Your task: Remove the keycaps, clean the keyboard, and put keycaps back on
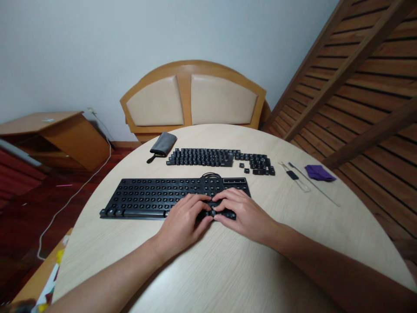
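Observation:
A black keyboard with most keycaps removed lies across the middle of the round table. Both hands rest on its right front part. My left hand has its fingers bent and pressed down on the board. My right hand mirrors it, and the fingertips of both hands meet over a small dark spot at the keyboard's front edge. What lies under the fingertips is hidden. Behind the keyboard, several loose black keycaps are laid out in rows.
A grey pouch lies at the back left of the table. A keycap puller, a thin rod and a purple cloth lie to the right. A wooden chair stands behind; slatted wood panels lean at right.

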The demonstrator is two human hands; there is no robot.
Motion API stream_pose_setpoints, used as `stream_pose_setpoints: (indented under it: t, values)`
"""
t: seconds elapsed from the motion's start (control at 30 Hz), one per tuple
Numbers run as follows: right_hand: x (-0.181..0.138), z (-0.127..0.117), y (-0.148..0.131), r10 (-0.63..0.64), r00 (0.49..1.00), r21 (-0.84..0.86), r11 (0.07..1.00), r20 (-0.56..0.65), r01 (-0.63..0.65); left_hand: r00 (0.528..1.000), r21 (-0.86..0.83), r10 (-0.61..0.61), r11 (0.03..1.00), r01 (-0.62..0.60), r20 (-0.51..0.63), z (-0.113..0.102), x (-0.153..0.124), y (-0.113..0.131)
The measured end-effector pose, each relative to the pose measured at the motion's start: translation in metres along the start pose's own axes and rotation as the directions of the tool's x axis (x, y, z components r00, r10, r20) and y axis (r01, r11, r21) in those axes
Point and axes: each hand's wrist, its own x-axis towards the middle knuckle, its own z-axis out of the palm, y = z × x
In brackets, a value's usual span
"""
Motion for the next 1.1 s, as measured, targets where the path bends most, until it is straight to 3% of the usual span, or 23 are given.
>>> stream_pose_setpoints:
  t: [1.1]
  values:
    - [0.0013,-0.0055,0.0026,0.0,0.999,0.021,1.0,0.043,-0.001,1.0,0.011,0.003,1.0,-0.004,0.029,-0.0028,0.0002,-0.0008]
